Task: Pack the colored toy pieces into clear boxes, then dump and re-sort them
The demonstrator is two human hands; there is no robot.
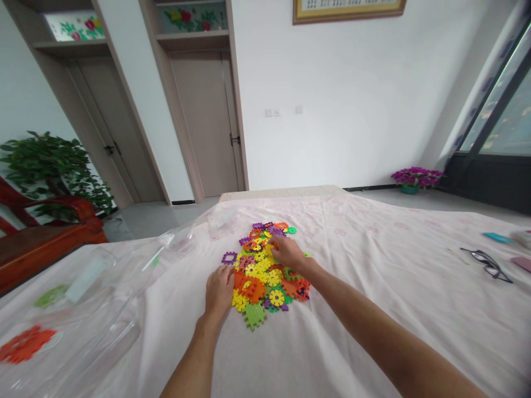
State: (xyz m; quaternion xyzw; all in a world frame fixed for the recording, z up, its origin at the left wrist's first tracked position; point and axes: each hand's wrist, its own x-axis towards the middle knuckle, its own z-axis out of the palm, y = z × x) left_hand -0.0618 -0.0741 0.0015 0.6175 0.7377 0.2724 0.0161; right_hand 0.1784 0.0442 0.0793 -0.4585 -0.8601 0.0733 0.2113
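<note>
A heap of interlocking plastic building pieces (261, 265) lies on the cloth, with yellow flower-shaped discs and orange, purple and green notched squares. My left hand (219, 293) rests at the heap's left edge, fingers loosely stretched beside an orange square piece (251, 287). Over the upper right of the heap is my right hand (287, 251), its fingers curled down to yellow pieces. Whatever sits between those fingertips is too small and partly hidden. A light green square piece (254, 315) lies at the near edge, and a purple square frame (229, 257) at the left.
Clear plastic containers (103, 298) lie at left, with orange pieces (27, 344) and green pieces (52, 296) inside. Glasses (489, 264) and a blue object (498, 237) are at right on the pink-white cloth (373, 309). A wooden chair (50, 232) stands beyond the left edge.
</note>
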